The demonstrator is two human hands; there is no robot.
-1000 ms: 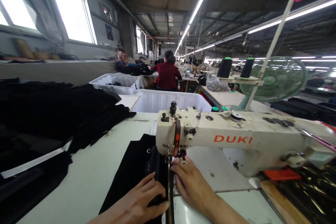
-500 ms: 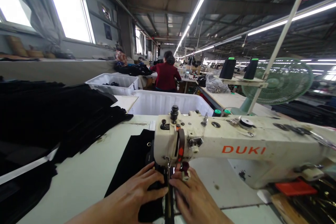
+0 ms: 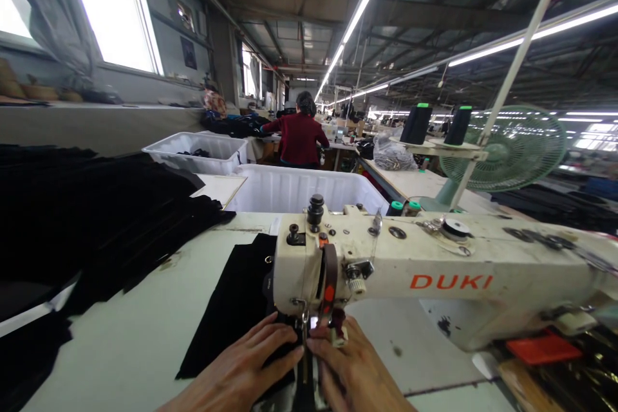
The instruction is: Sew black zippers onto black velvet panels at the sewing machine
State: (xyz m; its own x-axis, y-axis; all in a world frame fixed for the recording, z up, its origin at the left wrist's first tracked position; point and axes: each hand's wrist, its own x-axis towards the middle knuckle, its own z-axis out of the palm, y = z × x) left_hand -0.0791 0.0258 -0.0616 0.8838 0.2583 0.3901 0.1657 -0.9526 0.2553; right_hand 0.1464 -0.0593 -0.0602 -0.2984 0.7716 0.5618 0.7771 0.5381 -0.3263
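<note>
A black fabric piece (image 3: 224, 309) lies on the white table under the head of the sewing machine (image 3: 386, 264). A small metal ring shows near its upper edge. My left hand (image 3: 253, 357) rests on this fabric left of the presser foot, fingers stretched out and lying flat. On the other side of the foot, my right hand (image 3: 355, 360) has its fingers apart, their tips close to the needle area; some are hidden by machine parts. Between my hands runs a narrow black strip (image 3: 304, 373) with a metallic line along it. The stitching point itself is mostly covered.
A large pile of black fabric pieces (image 3: 96, 219) covers the left side. White plastic bins (image 3: 309, 187) stand beyond the machine. Thread cones (image 3: 416, 124) sit on a stand, with a green fan (image 3: 512, 148) behind. A person in a dark red top (image 3: 302, 138) works farther off.
The view has turned slightly, shifting most things a little left. The black fabric's lower left corner has come into sight. Both hands stay beside the presser foot.
</note>
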